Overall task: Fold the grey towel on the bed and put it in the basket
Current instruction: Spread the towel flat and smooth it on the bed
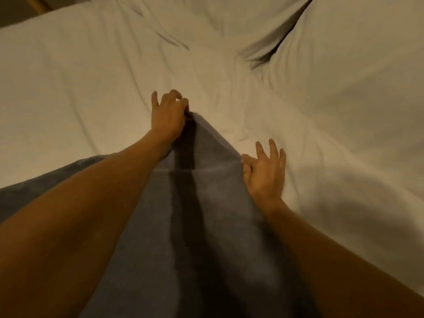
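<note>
The grey towel (206,214) hangs stretched between my two hands over the white bed (80,76), running from the bottom of the view up toward the middle. My left hand (168,113) pinches its far left corner between thumb and fingers. On the right, my right hand (263,171) pinches the other corner, with the remaining fingers spread out. A dark fold runs down the towel's middle. Part of the towel lies on the bed under my left forearm. No basket is in view.
Wrinkled white sheets cover the bed around the towel. Two white pillows (355,53) lie at the far right with a dark gap between them. A strip of wood (36,5) shows at the top left corner beyond the bed's edge.
</note>
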Demonstrator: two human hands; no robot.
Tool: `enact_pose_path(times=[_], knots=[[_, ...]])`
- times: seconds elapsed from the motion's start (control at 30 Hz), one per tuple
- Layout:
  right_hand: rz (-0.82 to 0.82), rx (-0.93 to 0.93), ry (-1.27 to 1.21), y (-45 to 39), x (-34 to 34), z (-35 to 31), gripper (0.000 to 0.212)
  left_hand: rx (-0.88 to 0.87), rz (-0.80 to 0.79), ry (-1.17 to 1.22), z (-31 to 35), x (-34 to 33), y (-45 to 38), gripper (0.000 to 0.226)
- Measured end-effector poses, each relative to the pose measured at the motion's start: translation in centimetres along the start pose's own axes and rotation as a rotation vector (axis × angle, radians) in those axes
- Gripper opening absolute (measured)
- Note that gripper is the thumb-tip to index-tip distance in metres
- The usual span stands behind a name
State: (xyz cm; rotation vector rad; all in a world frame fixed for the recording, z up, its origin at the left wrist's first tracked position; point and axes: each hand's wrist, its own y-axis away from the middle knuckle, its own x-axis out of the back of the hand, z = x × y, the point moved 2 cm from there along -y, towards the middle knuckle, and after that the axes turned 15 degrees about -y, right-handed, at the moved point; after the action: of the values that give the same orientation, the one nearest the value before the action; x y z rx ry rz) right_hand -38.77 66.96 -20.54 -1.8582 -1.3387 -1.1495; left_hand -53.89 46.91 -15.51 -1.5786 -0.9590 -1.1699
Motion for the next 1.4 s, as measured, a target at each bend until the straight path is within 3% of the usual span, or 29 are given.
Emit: enact_pose_path(times=[0.13,0.3,0.37,0.5,0.7,0.9,1.4], knots=[[0.058,0.042,0.072,-1.6,0.2,0.7,0.045,0.022,0.066,-0.037,2.9,-1.0,-1.9,0.033],[0.065,0.160,0.034,2.9,-2.4,0.1,0.058,0.109,-0.059,0.074,4.6,-4.3,5.0,0.064],[-0.038,0.216,0.015,5.6,-4.1,0.4,0.059,0.089,-0.162,0.128,4.9,-5.8,8.5,0.066],[-0.194,0.138,-0.004,6.5,-6.5,2.3,0.059,0.029,-0.340,0.149,5.2,-8.7,11.1,0.066],[-0.183,0.163,-0.021,6.3,-6.9,2.5,0.059,0.023,-0.349,0.118,5.4,-9.4,11.1,0.066],[-0.287,0.112,0.018,8.1,-4.8,1.5,0.060,-0.025,-0.415,0.109,5.3,-6.8,14.1,0.062],[-0.511,0.019,0.090,27.1,-2.5,-0.9,0.058,0.057,-0.632,0.097,-0.4,0.2,36.9,0.065]])
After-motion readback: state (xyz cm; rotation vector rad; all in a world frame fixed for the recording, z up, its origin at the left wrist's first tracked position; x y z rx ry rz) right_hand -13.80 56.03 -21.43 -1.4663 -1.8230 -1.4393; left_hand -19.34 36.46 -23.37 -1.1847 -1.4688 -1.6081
